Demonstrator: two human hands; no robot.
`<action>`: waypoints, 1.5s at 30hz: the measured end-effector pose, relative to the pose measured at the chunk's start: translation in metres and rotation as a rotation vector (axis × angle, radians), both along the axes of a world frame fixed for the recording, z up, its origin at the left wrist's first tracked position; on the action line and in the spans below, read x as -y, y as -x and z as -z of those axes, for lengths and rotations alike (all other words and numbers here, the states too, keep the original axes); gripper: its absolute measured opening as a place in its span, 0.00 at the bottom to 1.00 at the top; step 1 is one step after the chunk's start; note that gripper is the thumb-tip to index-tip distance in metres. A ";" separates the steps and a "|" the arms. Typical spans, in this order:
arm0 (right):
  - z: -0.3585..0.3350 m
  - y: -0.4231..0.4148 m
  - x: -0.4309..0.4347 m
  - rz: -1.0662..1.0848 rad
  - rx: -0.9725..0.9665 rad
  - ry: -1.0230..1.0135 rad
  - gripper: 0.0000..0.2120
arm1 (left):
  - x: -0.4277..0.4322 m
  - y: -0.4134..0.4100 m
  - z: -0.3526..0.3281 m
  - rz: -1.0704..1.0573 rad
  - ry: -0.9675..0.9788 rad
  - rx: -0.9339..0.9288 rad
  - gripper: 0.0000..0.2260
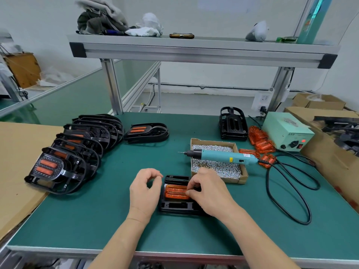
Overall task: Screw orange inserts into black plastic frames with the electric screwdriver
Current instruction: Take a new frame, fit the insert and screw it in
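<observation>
A black plastic frame (175, 206) lies on the green mat in front of me with an orange insert (174, 191) seated in it. My right hand (208, 193) rests over the frame's right side, its fingertips pinching at the insert's right edge; whether it holds a screw is hidden. My left hand (144, 188) hovers just left of the frame, fingers curled with thumb and forefinger close together, and nothing shows between them. The teal electric screwdriver (221, 156) lies across the cardboard screw box (243, 175), tip pointing left.
A row of several finished frames (77, 148) lies at the left, one more (146, 132) behind. An upright empty frame (233, 123), loose orange inserts (261, 141), the power supply (287, 131) and its black cable (287, 193) are at the right. Cardboard sheet (17, 166) borders the left.
</observation>
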State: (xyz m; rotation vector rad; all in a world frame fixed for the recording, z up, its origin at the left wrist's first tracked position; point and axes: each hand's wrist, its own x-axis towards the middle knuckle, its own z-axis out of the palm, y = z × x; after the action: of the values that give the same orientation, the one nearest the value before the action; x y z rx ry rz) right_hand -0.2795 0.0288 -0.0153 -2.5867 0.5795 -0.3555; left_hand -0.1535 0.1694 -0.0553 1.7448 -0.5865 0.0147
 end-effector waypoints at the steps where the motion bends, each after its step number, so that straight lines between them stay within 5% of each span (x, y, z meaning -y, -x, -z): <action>1: -0.001 -0.001 -0.001 -0.005 -0.004 0.011 0.04 | 0.000 0.000 0.000 0.019 -0.036 0.026 0.13; 15: -0.003 -0.004 0.005 -0.045 -0.061 0.039 0.04 | 0.007 0.001 0.000 0.228 -0.452 0.216 0.09; 17: -0.002 -0.004 0.006 0.124 0.162 -0.247 0.05 | 0.007 0.002 0.000 0.238 -0.457 0.238 0.12; 22: -0.009 -0.001 0.033 0.503 0.756 -1.495 0.07 | 0.008 0.005 0.000 0.222 -0.432 0.260 0.16; 25: -0.016 -0.005 0.048 0.605 0.915 -1.787 0.21 | 0.008 0.008 0.000 0.219 -0.427 0.258 0.16; 36: -0.017 -0.038 0.073 0.794 0.958 -1.968 0.22 | 0.013 0.015 0.002 0.196 -0.419 0.233 0.10; 45: -0.016 -0.039 0.074 0.735 0.964 -1.780 0.22 | 0.025 0.036 0.004 0.204 -0.395 0.199 0.10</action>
State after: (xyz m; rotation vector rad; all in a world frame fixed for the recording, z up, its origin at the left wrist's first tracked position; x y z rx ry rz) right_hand -0.2404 -0.0454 0.0003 -0.3460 0.8155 -0.7368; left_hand -0.1895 0.1442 -0.0592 2.0704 -0.9619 -0.0764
